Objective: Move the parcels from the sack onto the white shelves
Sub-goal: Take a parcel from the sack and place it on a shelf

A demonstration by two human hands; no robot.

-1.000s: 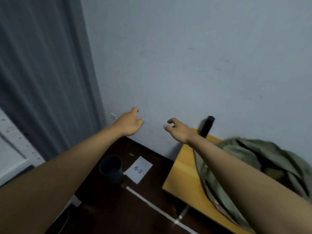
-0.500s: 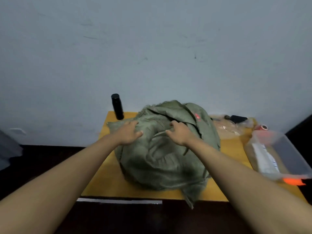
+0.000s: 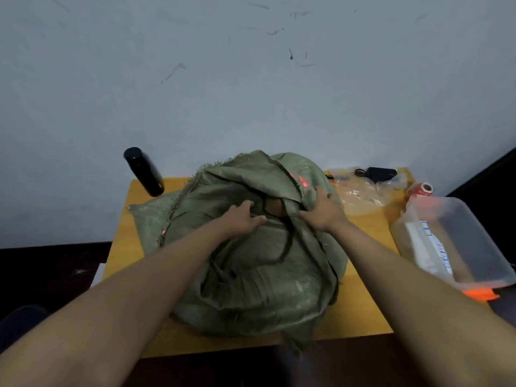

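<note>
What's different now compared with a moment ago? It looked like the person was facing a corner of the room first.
The view swung from the corner to the sack on the yellow table. Both hands came down onto it: the left hand now presses the cloth, the right hand grips the rim, and the mouth has opened, showing something brown inside. The black bottle and clear plastic box stayed put.

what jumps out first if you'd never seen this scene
A bulging green sack fills the middle of the yellow table, with the left hand and right hand parting its mouth. A black bottle leans at the back left; a clear plastic box sits right.
</note>
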